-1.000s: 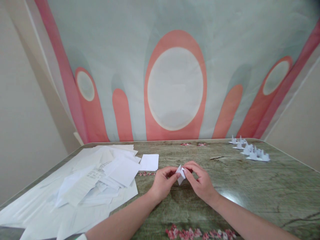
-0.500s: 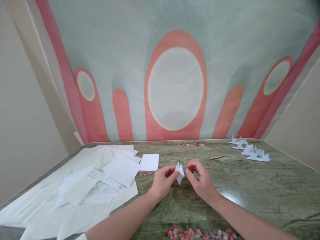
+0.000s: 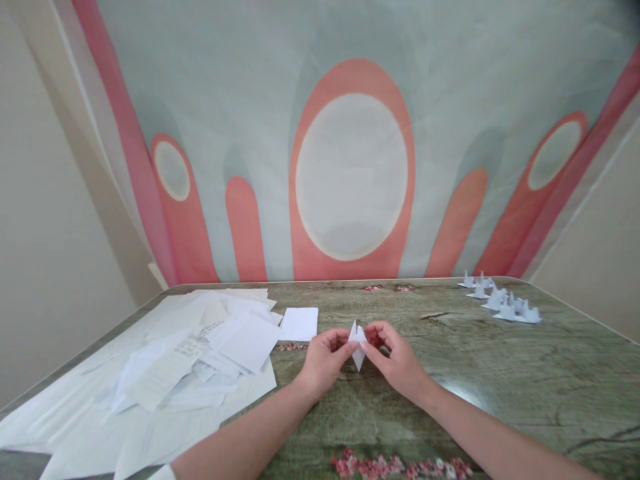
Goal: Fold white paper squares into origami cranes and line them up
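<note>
A small white folded-paper crane (image 3: pixel 358 353), its points facing up and its lower tip down, is pinched between both hands above the middle of the table. My left hand (image 3: pixel 326 357) grips its left side, the thumb across the front. From the other side my right hand (image 3: pixel 397 360) presses thumb and fingers on the right edge. Part of the paper is covered by the fingertips. A square white sheet (image 3: pixel 299 324) lies on the table just beyond my left hand.
Loose white papers (image 3: pixel 165 380), some with writing, are heaped across the left of the table (image 3: pixel 500 373). Several finished paper cranes (image 3: pixel 510 308) stand in a cluster at the back right. A patterned wall covering (image 3: pixel 350 173) rises behind the table's far edge.
My right hand has come in from the right and now holds the folded paper's right edge. The top points sit closer together, and the left hand keeps its grip.
</note>
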Demonstrator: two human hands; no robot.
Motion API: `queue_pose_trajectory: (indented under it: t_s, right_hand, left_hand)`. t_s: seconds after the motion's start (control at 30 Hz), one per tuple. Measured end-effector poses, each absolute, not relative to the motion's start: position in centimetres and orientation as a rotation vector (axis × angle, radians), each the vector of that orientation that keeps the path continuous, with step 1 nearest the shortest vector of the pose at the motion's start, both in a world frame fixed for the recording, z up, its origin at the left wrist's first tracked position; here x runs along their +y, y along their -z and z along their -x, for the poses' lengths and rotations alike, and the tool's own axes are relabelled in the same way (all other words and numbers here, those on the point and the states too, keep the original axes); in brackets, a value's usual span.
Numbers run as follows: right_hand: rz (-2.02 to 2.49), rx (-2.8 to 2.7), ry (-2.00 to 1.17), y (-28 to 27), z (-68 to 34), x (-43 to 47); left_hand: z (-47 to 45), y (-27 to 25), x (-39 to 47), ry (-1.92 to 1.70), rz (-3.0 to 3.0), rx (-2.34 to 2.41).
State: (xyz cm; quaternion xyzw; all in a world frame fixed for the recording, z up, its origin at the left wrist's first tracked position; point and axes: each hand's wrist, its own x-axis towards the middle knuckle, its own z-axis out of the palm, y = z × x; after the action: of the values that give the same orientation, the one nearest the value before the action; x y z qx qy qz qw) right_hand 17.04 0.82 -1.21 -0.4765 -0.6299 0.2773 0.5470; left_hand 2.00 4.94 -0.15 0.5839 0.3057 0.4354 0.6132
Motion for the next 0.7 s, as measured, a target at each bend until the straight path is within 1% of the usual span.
queue_pose_trajectory:
  t_s: [0.43,0.7]
  right_hand:
    - [1.165,-1.506,-0.831,1.08,-17.47,1.03]
    - [1.177,-1.556,-0.739,0.92,-17.67,1.06]
  left_hand:
    - [-2.0,0.61,4.9,-0.973,-1.35,0.689]
    - [-2.0,1.06,5.01,-0.937,-1.363,0.68]
